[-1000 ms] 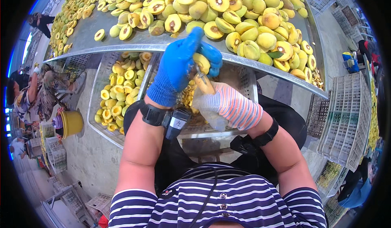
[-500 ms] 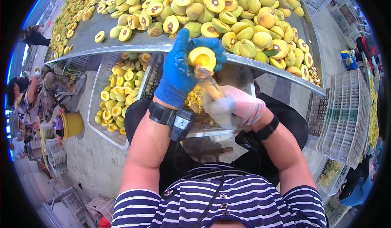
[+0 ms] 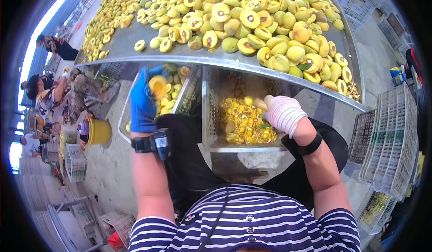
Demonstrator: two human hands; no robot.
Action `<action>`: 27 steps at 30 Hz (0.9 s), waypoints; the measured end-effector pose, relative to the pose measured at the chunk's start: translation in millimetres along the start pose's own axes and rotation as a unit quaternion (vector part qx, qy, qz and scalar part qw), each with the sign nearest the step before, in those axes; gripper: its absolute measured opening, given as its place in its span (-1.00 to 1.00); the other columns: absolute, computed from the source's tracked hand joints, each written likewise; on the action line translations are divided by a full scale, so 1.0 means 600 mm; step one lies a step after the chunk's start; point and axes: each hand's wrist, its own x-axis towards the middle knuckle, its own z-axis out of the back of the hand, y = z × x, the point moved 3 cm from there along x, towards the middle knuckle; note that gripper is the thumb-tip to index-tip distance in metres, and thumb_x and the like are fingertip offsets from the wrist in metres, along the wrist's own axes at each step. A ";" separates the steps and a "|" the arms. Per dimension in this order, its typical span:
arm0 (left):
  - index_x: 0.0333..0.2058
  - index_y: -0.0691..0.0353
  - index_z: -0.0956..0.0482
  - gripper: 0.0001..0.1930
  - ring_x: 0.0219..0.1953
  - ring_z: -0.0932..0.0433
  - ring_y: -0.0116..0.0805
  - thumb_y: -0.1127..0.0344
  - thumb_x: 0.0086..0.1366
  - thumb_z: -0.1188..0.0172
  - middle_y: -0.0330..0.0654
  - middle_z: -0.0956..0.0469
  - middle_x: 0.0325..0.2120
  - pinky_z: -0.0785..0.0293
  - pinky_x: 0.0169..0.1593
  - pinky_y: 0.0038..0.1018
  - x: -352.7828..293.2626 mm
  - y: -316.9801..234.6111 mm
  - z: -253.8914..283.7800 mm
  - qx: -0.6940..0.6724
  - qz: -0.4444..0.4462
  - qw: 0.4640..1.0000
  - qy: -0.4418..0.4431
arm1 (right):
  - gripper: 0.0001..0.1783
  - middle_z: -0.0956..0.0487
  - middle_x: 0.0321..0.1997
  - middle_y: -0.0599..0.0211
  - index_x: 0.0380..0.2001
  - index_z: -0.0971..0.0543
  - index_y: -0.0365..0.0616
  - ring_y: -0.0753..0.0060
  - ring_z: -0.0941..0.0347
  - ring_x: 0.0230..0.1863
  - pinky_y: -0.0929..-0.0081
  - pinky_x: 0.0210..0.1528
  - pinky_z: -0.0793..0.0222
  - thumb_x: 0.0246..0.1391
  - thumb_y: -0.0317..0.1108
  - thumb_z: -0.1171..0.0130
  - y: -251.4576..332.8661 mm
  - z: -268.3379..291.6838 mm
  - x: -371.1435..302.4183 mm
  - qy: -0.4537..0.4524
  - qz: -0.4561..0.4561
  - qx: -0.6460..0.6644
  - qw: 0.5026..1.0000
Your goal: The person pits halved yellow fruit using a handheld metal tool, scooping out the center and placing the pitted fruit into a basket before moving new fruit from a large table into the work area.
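Grey sheet-metal table [image 3: 121,49] fills the top of the view, front edge running left to right just beyond the hands, loaded with yellow-green peach halves [image 3: 220,13], many cut face up, pits in. Concrete floor [image 3: 108,162] below. Stacked pale plastic crates [image 3: 389,139] at far right; far left, a seated co-worker [image 3: 58,90] and, nearer, a yellow bucket [image 3: 99,131]. Two crates side by side below the table edge: left crate [image 3: 125,115] holds peach pieces, partly hidden by the glove; middle crate [image 3: 238,149] holds yellow scraps [image 3: 245,117] plus a green leaf [image 3: 265,126].

Left hand [image 3: 143,101], blue glove, a bit blurred, is over the left crate, fingers curled partway round a hollowed half [image 3: 157,87], gripping it. Half is near-round, hollow facing up and slightly right. Right hand [image 3: 285,112], striped glove, is closed on a wooden-handled tool [image 3: 259,103] over the middle crate's right part. Tool's long axis lies roughly crosswise; visible handle points left, tipped slightly toward the table. Working end can't be made out.
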 end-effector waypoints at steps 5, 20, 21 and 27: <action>-0.05 0.35 -0.52 -0.54 -0.13 -0.57 -0.35 0.04 0.30 -0.08 -0.01 -0.61 -0.22 -0.47 -0.05 -0.42 0.080 0.006 -0.003 0.357 0.050 0.927 -0.103 | -0.65 -0.59 -0.42 -0.11 -0.31 -0.54 -0.26 -0.09 -0.56 -0.30 0.13 -0.22 -0.45 -0.07 -0.19 -0.16 0.003 0.019 -0.017 0.020 0.018 0.026 0.999; -0.05 0.36 -0.50 -0.45 -0.13 -0.58 0.01 0.16 -0.01 -0.30 0.10 -0.61 -0.24 -0.49 -0.04 -0.27 0.285 0.144 -0.163 0.530 0.002 0.845 0.069 | -0.67 -0.59 -0.44 -0.04 -0.32 -0.53 -0.23 -0.09 -0.55 -0.33 0.12 -0.28 -0.43 -0.06 -0.18 -0.18 -0.037 0.037 -0.012 -0.010 0.008 0.093 0.996; -0.04 0.33 -0.52 -0.50 -0.13 -0.59 0.00 0.25 0.02 -0.27 0.08 -0.61 -0.25 -0.49 -0.03 -0.28 0.271 0.131 -0.167 0.476 0.002 0.878 0.053 | -0.67 -0.59 -0.44 -0.04 -0.32 -0.53 -0.23 -0.09 -0.55 -0.33 0.12 -0.28 -0.43 -0.06 -0.18 -0.18 -0.033 0.043 -0.013 -0.013 0.013 0.089 0.996; 0.02 0.23 -0.52 -0.53 0.04 -0.48 -0.21 0.62 0.07 -0.10 -0.07 -0.52 -0.05 -0.39 0.08 -0.39 0.097 0.024 -0.224 0.256 -0.253 0.927 0.105 | -0.55 -0.50 -0.55 0.02 -0.33 -0.51 -0.34 0.15 -0.48 -0.47 0.31 -0.36 -0.38 -0.03 -0.09 -0.26 0.032 0.098 -0.012 -0.127 0.005 0.489 0.863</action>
